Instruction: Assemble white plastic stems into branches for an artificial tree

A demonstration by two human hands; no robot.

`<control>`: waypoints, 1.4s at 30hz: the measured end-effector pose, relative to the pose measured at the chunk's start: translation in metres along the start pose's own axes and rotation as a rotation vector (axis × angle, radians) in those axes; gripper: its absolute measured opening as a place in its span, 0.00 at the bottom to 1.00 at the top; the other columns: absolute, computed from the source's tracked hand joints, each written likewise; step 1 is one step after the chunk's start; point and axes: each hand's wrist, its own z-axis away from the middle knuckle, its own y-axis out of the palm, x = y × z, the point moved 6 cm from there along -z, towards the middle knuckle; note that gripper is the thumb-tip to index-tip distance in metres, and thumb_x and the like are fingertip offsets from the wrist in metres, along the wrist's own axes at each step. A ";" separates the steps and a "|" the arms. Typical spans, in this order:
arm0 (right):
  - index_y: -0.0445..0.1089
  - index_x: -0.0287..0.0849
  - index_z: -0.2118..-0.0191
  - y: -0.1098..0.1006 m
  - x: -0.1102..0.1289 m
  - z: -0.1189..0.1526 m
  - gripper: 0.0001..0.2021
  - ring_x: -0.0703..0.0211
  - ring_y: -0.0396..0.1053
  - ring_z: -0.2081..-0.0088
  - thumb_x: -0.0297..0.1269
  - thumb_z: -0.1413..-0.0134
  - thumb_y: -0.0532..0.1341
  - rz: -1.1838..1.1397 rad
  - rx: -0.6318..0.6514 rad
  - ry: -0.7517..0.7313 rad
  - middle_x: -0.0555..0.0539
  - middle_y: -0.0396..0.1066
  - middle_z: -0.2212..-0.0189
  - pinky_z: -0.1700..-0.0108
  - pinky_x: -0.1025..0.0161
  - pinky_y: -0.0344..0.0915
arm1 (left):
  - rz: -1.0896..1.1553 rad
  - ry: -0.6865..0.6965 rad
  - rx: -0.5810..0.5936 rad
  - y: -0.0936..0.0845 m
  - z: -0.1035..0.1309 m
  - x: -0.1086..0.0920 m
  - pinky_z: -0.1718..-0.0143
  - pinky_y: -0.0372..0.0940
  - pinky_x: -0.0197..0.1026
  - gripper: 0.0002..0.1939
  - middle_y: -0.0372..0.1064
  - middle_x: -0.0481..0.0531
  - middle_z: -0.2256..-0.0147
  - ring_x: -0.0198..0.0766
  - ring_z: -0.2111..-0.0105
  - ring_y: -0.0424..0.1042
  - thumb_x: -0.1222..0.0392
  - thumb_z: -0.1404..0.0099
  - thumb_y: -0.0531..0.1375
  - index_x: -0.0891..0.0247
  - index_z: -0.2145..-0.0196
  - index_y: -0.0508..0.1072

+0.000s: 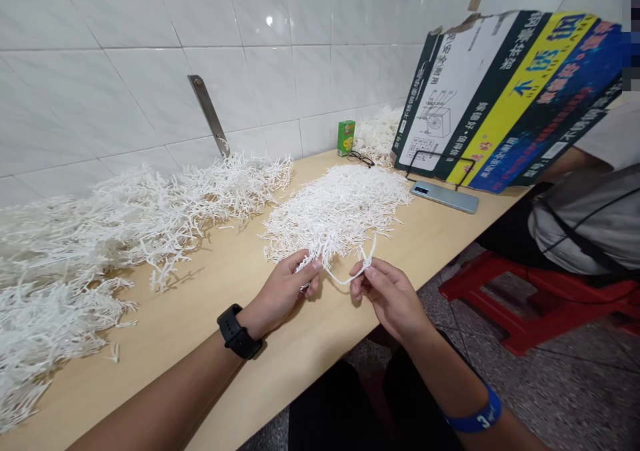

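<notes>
My left hand [295, 281], with a black watch on the wrist, pinches a small bunch of thin white branched pieces at the near edge of a white pile [345, 201]. Between the fingers of my right hand [385, 288] is a white branched strip [345, 281], which curves across the gap towards my left hand. One of its prongs points upward. Whether its left end is also in my left hand is hard to make out. A larger, tangled heap of white branched pieces [135, 214] covers the left part of the table [200, 331].
Behind the pile are a small green box [346, 138], eyeglasses [363, 159] and more white pieces [377, 134]. A phone [445, 196] lies before a large printed carton [500, 98]. A person [595, 218] sits at the right on a red stool [530, 304].
</notes>
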 end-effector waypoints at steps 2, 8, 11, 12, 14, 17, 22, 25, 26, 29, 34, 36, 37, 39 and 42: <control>0.75 0.39 0.67 0.000 0.001 0.000 0.15 0.64 0.66 0.76 0.48 0.46 0.67 0.014 -0.008 0.005 0.49 0.71 0.78 0.71 0.65 0.61 | -0.007 0.000 0.001 0.000 0.000 0.000 0.76 0.50 0.34 0.15 0.60 0.42 0.80 0.27 0.80 0.55 0.52 0.34 0.62 0.63 0.71 0.64; 0.74 0.40 0.69 0.002 0.004 0.001 0.14 0.64 0.64 0.76 0.48 0.45 0.67 0.066 -0.015 0.000 0.50 0.70 0.79 0.71 0.64 0.60 | -0.046 -0.008 0.003 -0.002 0.000 0.002 0.76 0.50 0.35 0.15 0.61 0.42 0.80 0.28 0.80 0.55 0.51 0.34 0.62 0.62 0.71 0.64; 0.73 0.40 0.71 0.002 0.003 0.001 0.14 0.64 0.63 0.76 0.47 0.45 0.66 0.100 -0.015 -0.013 0.51 0.68 0.81 0.70 0.64 0.60 | -0.061 -0.012 -0.001 -0.003 0.000 0.004 0.75 0.51 0.35 0.15 0.61 0.42 0.80 0.28 0.79 0.56 0.51 0.34 0.62 0.63 0.70 0.64; 0.73 0.40 0.72 0.001 0.002 0.001 0.14 0.64 0.63 0.76 0.47 0.45 0.66 0.105 -0.016 -0.016 0.51 0.67 0.81 0.69 0.64 0.60 | -0.064 -0.012 0.001 -0.003 0.000 0.004 0.75 0.51 0.35 0.15 0.61 0.42 0.80 0.29 0.79 0.56 0.51 0.34 0.62 0.63 0.70 0.64; 0.72 0.41 0.72 0.001 0.001 0.000 0.14 0.64 0.63 0.76 0.46 0.44 0.66 0.108 -0.013 -0.022 0.52 0.67 0.81 0.69 0.64 0.60 | -0.066 -0.013 0.005 -0.003 0.000 0.004 0.75 0.51 0.35 0.15 0.61 0.42 0.80 0.28 0.79 0.56 0.51 0.34 0.62 0.63 0.71 0.64; 0.72 0.41 0.72 -0.001 -0.001 0.000 0.13 0.64 0.63 0.75 0.45 0.44 0.66 0.117 -0.006 -0.027 0.52 0.66 0.81 0.68 0.64 0.60 | -0.066 -0.016 0.010 -0.002 0.000 0.003 0.75 0.52 0.35 0.16 0.61 0.43 0.79 0.28 0.78 0.57 0.51 0.34 0.62 0.63 0.72 0.64; 0.72 0.40 0.72 -0.002 -0.001 0.001 0.13 0.63 0.63 0.75 0.45 0.44 0.66 0.143 -0.023 -0.035 0.52 0.67 0.81 0.68 0.64 0.59 | -0.031 -0.032 0.017 -0.001 0.001 0.003 0.74 0.53 0.35 0.16 0.62 0.43 0.78 0.28 0.78 0.58 0.51 0.35 0.63 0.64 0.73 0.64; 0.72 0.40 0.72 -0.003 -0.001 0.000 0.14 0.64 0.63 0.75 0.46 0.43 0.65 0.142 -0.049 -0.032 0.52 0.66 0.81 0.68 0.64 0.59 | -0.008 -0.036 0.014 0.000 0.000 0.003 0.74 0.54 0.35 0.15 0.63 0.44 0.78 0.28 0.78 0.59 0.52 0.35 0.63 0.64 0.73 0.65; 0.72 0.40 0.72 -0.004 -0.001 0.000 0.14 0.64 0.63 0.75 0.46 0.43 0.65 0.138 -0.056 -0.030 0.51 0.66 0.81 0.68 0.64 0.59 | -0.004 -0.034 0.013 0.000 0.000 0.002 0.74 0.54 0.35 0.15 0.64 0.45 0.78 0.29 0.78 0.60 0.53 0.35 0.63 0.64 0.73 0.66; 0.71 0.40 0.72 -0.004 -0.001 0.001 0.15 0.63 0.62 0.75 0.47 0.43 0.65 0.129 -0.068 -0.026 0.51 0.66 0.80 0.68 0.64 0.59 | 0.006 -0.029 0.009 0.001 0.001 -0.001 0.74 0.55 0.35 0.15 0.64 0.45 0.77 0.29 0.78 0.60 0.53 0.36 0.63 0.64 0.74 0.66; 0.71 0.40 0.72 -0.003 0.000 0.001 0.15 0.63 0.62 0.76 0.48 0.44 0.65 0.109 -0.086 -0.024 0.51 0.66 0.81 0.70 0.64 0.59 | 0.032 -0.027 0.013 0.002 0.002 -0.003 0.74 0.56 0.35 0.15 0.66 0.48 0.76 0.30 0.77 0.61 0.53 0.36 0.63 0.65 0.74 0.68; 0.71 0.40 0.72 -0.003 0.000 0.001 0.15 0.63 0.62 0.76 0.48 0.45 0.65 0.100 -0.099 -0.021 0.51 0.65 0.81 0.70 0.64 0.59 | 0.046 -0.035 0.017 0.002 0.002 -0.002 0.74 0.58 0.35 0.14 0.69 0.50 0.75 0.31 0.76 0.63 0.52 0.36 0.63 0.65 0.72 0.70; 0.71 0.40 0.72 -0.002 0.000 0.001 0.15 0.63 0.62 0.76 0.48 0.45 0.65 0.095 -0.104 -0.019 0.51 0.65 0.81 0.71 0.64 0.59 | 0.054 -0.040 0.017 0.001 0.002 -0.001 0.74 0.59 0.35 0.13 0.70 0.51 0.74 0.31 0.76 0.64 0.51 0.36 0.63 0.65 0.70 0.71; 0.72 0.40 0.72 -0.002 0.001 0.000 0.15 0.63 0.62 0.76 0.48 0.45 0.65 0.079 -0.111 -0.021 0.50 0.65 0.81 0.71 0.64 0.59 | 0.075 -0.049 0.008 0.000 0.001 0.001 0.72 0.62 0.36 0.13 0.72 0.52 0.71 0.32 0.76 0.67 0.51 0.36 0.63 0.66 0.68 0.72; 0.72 0.39 0.71 -0.003 0.001 0.000 0.15 0.63 0.62 0.76 0.47 0.45 0.66 0.057 -0.120 -0.025 0.50 0.65 0.81 0.71 0.65 0.59 | 0.107 -0.058 -0.012 0.000 0.001 0.002 0.68 0.66 0.38 0.14 0.73 0.54 0.67 0.35 0.72 0.70 0.51 0.37 0.64 0.67 0.68 0.73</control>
